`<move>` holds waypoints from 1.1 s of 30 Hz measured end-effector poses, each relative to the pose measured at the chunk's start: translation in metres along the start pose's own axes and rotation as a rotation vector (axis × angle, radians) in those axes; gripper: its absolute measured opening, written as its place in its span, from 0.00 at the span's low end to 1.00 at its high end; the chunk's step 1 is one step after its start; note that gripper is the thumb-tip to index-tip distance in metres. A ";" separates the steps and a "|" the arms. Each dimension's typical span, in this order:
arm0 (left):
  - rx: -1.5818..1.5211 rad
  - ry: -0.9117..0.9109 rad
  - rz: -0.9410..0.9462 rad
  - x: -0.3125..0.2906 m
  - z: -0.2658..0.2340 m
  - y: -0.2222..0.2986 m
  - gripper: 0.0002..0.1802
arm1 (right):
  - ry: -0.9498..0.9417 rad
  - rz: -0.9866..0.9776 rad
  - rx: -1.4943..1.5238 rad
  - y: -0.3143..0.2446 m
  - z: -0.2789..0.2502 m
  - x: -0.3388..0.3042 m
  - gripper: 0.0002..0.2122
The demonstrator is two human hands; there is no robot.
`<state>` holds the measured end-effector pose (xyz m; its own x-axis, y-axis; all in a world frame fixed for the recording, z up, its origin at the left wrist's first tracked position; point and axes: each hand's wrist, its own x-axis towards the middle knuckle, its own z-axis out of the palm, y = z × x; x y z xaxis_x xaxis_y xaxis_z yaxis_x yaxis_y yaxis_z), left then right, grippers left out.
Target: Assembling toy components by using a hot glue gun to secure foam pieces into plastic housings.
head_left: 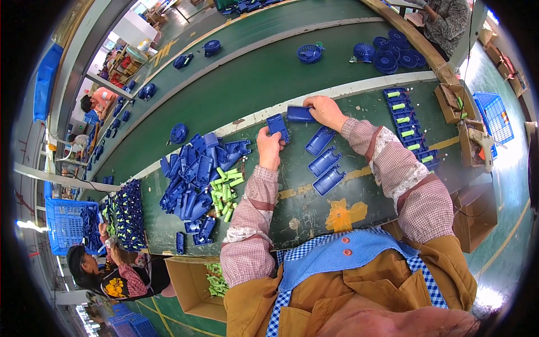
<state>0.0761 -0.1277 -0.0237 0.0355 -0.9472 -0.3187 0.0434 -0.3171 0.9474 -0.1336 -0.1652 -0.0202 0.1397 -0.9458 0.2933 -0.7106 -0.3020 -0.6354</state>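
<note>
Casings [278, 128], deep blue; oblong

Belt: green conveyor [241, 84] runs across the far side, beyond the worktop [306, 208].
Belt load: round blue grilles [387, 60] lie piled at far right.
Baskets: blue crate [59, 222] at left; slatted blue basket [495, 115] at right.
Box: open cardboard carton [480, 219], near right.
Tape: orange patch [343, 216] on the worktop's near part.
People: capped co-worker [132, 281], near left; person in patterned top [449, 28], far right.
</note>
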 end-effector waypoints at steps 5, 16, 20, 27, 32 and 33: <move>-0.010 0.027 0.138 -0.004 0.001 0.006 0.37 | -0.312 -0.139 -0.001 0.013 -0.012 -0.007 0.10; -0.086 0.043 0.212 0.043 0.036 0.021 0.14 | -0.094 -0.039 0.193 0.004 -0.068 -0.079 0.12; 0.046 0.007 0.222 0.043 0.047 0.012 0.12 | -0.096 0.032 0.242 -0.002 -0.081 -0.114 0.11; 0.302 -0.126 0.172 0.018 0.052 0.011 0.13 | -0.071 0.136 0.312 -0.007 -0.090 -0.155 0.11; 0.819 0.017 0.918 0.021 0.039 0.000 0.20 | 0.029 -0.075 0.067 -0.036 -0.072 -0.183 0.18; 0.820 0.013 0.919 0.023 0.039 -0.002 0.20 | 0.014 -0.142 -0.001 -0.043 -0.067 -0.186 0.21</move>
<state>0.0380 -0.1503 -0.0315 -0.2684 -0.8349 0.4806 -0.6422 0.5270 0.5567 -0.1753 0.0316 0.0010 0.2294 -0.8917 0.3902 -0.6853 -0.4326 -0.5859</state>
